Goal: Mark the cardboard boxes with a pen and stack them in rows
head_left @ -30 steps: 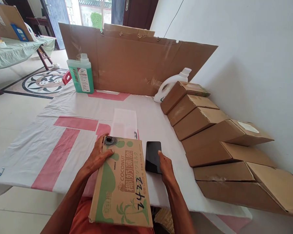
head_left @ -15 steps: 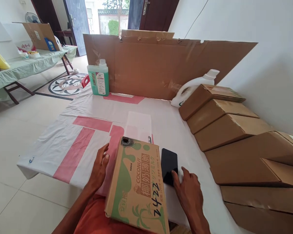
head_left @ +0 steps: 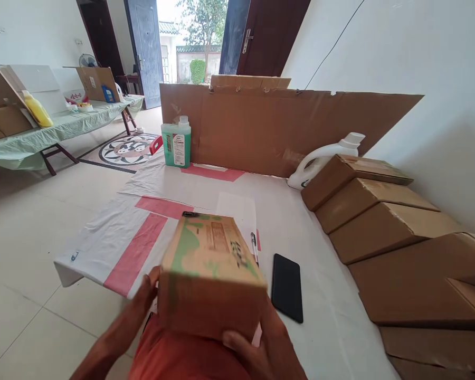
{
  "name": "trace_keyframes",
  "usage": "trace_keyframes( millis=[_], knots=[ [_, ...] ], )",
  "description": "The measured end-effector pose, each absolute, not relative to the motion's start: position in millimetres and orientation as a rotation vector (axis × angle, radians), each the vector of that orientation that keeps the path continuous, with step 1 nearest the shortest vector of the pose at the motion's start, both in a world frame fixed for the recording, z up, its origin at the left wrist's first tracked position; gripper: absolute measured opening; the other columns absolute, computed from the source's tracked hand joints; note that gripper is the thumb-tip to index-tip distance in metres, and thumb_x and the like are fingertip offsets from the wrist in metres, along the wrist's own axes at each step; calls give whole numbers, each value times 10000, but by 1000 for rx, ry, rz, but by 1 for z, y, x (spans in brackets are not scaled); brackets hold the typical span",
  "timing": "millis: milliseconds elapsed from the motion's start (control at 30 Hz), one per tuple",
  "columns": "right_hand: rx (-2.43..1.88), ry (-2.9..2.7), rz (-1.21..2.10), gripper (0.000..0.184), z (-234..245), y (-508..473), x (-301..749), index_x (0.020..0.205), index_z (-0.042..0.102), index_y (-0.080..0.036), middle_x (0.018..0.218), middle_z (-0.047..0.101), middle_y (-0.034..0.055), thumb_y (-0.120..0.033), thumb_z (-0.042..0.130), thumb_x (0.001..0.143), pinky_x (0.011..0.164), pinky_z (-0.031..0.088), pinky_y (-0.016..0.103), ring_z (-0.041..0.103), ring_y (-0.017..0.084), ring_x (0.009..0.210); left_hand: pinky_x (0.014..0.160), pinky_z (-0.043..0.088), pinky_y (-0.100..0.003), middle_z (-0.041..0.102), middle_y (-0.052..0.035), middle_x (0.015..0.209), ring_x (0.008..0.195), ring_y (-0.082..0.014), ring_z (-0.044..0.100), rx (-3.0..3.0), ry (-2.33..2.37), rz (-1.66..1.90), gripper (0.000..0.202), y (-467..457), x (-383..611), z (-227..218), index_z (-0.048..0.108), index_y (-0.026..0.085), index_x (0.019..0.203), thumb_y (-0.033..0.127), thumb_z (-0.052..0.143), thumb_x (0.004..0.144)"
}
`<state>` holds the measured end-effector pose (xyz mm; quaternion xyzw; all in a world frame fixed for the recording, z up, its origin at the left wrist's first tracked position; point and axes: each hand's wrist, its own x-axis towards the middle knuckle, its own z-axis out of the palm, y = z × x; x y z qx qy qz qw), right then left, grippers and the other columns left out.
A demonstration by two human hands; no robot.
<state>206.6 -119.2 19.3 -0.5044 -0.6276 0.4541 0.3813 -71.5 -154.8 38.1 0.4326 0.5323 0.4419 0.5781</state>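
Both my hands hold a green-and-brown coconut carton (head_left: 211, 274) lifted off the table in front of me, its near end facing the camera and blurred. My left hand (head_left: 144, 295) grips its left side. My right hand (head_left: 261, 343) wraps under its lower right corner. A black phone (head_left: 287, 286) lies flat on the white-and-pink sheet (head_left: 150, 190) just right of the carton, with a pen (head_left: 254, 246) and a white paper (head_left: 237, 208) beyond it.
A row of brown cardboard boxes (head_left: 380, 221) leans along the right wall. A tall cardboard sheet (head_left: 285, 129) stands at the back, with a green bottle (head_left: 176, 142) and a white jug (head_left: 324, 158) before it. A table with a green cloth (head_left: 43, 134) stands far left.
My right hand left the phone and took the carton's lower corner. The carton has been raised and tipped so its end faces me. The view has tilted upward.
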Motion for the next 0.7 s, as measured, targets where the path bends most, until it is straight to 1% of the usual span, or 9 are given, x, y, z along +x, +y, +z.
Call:
trace_keyframes(
  millis=[100, 167, 233, 300, 333, 400, 467, 567, 700],
  knots=[
    [-1169, -1717, 1150, 679, 55, -80, 179, 1513, 516, -275, 1403, 618, 131, -568, 648, 914, 1008, 522, 479, 601, 352, 1227, 1213, 386, -522, 584, -85, 1515, 1421, -344, 498, 1098, 1366, 1048, 799, -147, -100, 51, 492, 319, 1549, 800, 209, 978],
    [-1159, -1736, 1143, 664, 69, -55, 159, 1510, 519, -279, 1347, 628, 122, -642, 544, 955, 918, 544, 450, 630, 319, 1114, 1206, 366, -529, 528, -84, 1563, 1392, -341, 495, 1131, 1476, 1095, 761, -134, -107, 48, 478, 327, 1546, 783, 233, 988],
    [-1187, -1765, 1107, 682, 70, -34, 145, 1519, 506, -295, 1296, 633, 106, -675, 524, 953, 887, 543, 452, 641, 300, 1031, 1162, 390, -538, 490, -101, 1586, 1384, -342, 481, 1165, 1559, 1180, 783, -116, -105, 39, 450, 318, 1555, 785, 180, 988],
    [-1233, -1785, 1101, 690, 56, -19, 139, 1544, 458, -317, 1295, 625, 93, -664, 541, 954, 866, 545, 443, 646, 289, 1015, 1140, 409, -527, 452, -120, 1606, 1411, -337, 460, 1213, 1587, 1263, 785, -100, -97, 27, 401, 301, 1576, 776, 177, 992],
    [-1257, -1784, 1127, 679, 45, -13, 138, 1540, 451, -316, 1304, 622, 92, -648, 552, 956, 839, 551, 425, 648, 289, 1036, 1155, 400, -518, 428, -124, 1620, 1437, -332, 440, 1223, 1586, 1284, 765, -93, -91, 21, 373, 297, 1585, 765, 234, 996],
    [-1274, -1766, 1204, 611, 19, -5, 138, 1481, 496, -282, 1292, 627, 101, -594, 576, 962, 791, 560, 384, 649, 292, 1089, 1187, 381, -501, 398, -126, 1631, 1484, -324, 403, 1177, 1602, 1288, 719, -83, -77, 5, 351, 297, 1576, 716, 403, 993],
    [-1239, -1749, 1246, 506, -7, 1, 137, 1392, 557, -248, 1252, 645, 111, -520, 589, 966, 765, 571, 365, 661, 292, 1085, 1187, 394, -485, 428, -134, 1595, 1496, -321, 404, 1067, 1625, 1283, 677, -75, -66, -12, 376, 290, 1533, 658, 512, 981],
    [-1178, -1745, 1153, 433, -33, 20, 123, 1384, 568, -257, 1216, 659, 117, -442, 548, 992, 763, 591, 386, 676, 287, 1022, 1145, 441, -478, 506, -148, 1496, 1422, -325, 486, 959, 1644, 1403, 664, -51, -65, -34, 400, 265, 1472, 666, 540, 961],
    [-1092, -1832, 967, 474, -37, 88, 80, 1470, 521, -267, 1219, 645, 130, -417, 493, 1022, 787, 600, 424, 673, 300, 1035, 998, 521, -450, 601, -137, 1325, 1225, -319, 595, 926, 1720, 1655, 717, 30, -101, -34, 482, 230, 1334, 776, 561, 876]
  ],
)
